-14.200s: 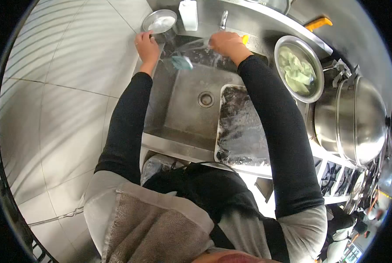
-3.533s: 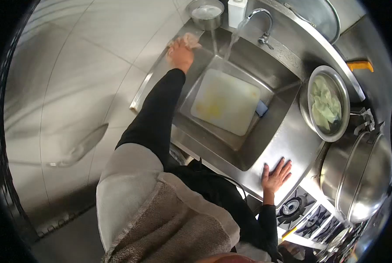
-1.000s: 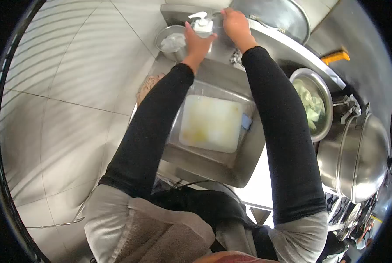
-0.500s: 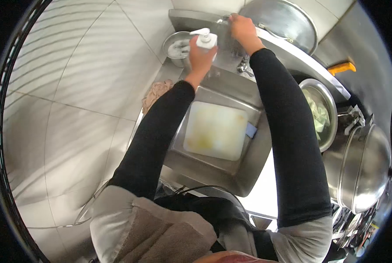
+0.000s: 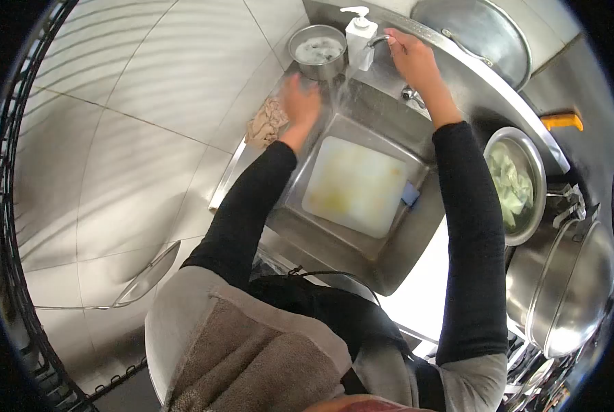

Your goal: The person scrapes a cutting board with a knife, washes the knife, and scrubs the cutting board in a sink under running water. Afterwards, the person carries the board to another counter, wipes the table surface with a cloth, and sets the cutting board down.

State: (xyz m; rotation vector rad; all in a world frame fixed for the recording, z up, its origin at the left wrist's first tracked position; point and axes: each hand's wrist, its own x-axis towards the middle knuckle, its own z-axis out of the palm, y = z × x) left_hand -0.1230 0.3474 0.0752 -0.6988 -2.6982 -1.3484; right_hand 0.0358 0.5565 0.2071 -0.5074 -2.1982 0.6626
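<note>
My right hand (image 5: 414,60) is closed on the tip of the faucet spout (image 5: 379,40) behind the sink, and water runs down from it. My left hand (image 5: 301,106), slightly blurred, is open with nothing in it, above the sink's back left corner. Close by it a crumpled tan cloth (image 5: 267,123) rests on the sink's left rim. A white pump bottle (image 5: 360,42) stands upright beside a metal pot (image 5: 318,53) holding foamy water. In the sink (image 5: 348,257) lies a white cutting board (image 5: 355,185) with yellow stains, a blue sponge (image 5: 410,194) against its right edge.
To the right, a steel bowl (image 5: 537,199) holds pale green leaves in water, near a large domed steel pot (image 5: 571,288). A round metal lid (image 5: 482,34) leans at the back wall. An orange handle (image 5: 562,122) shows at right, and a ladle-like utensil (image 5: 149,275) at left.
The pump bottle was in my left hand and now stands behind the sink, released. My left hand has moved down and left. Earlier, a dark, smeared tray lay in the sink.
</note>
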